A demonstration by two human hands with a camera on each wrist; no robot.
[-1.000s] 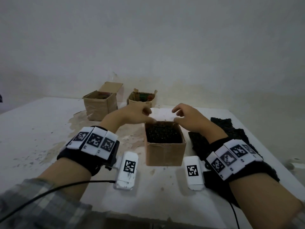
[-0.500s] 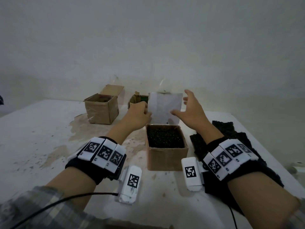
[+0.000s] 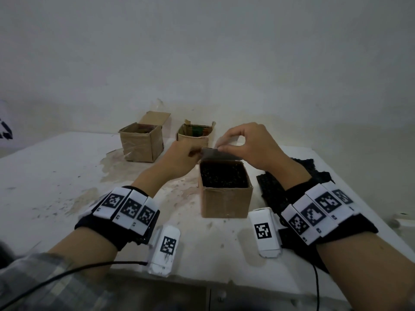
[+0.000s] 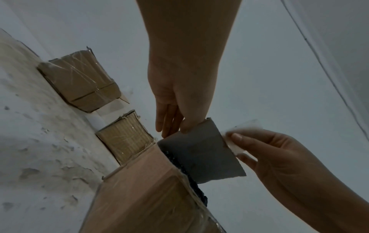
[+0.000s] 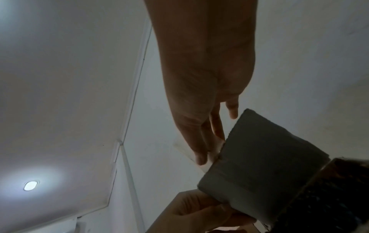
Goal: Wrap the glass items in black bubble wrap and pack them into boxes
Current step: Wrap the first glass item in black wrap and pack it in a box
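Note:
A small cardboard box (image 3: 225, 202) stands mid-table, filled to the rim with black bubble wrap (image 3: 222, 178). Its grey-white lid flap (image 3: 221, 154) is hinged at the far edge and tips forward over the opening. My left hand (image 3: 195, 153) pinches the flap's left edge. My right hand (image 3: 221, 148) pinches its free edge between thumb and forefinger, on a pale translucent tab (image 4: 237, 141). The left wrist view shows the flap's grey underside (image 4: 201, 151) over the box (image 4: 143, 189). In the right wrist view the flap (image 5: 259, 157) is dark. No glass item is visible.
Two more open cardboard boxes (image 3: 141, 142) (image 3: 194, 134) stand at the back near the wall. Loose black bubble wrap sheets (image 3: 276, 189) lie right of the box, under my right forearm. The white table (image 3: 56, 176) ends just below my wrists.
The flap lay flat behind the box, was lifted upright, and now tips forward over the opening. Both hands moved with it; the right hand went from spread fingers to a pinch.

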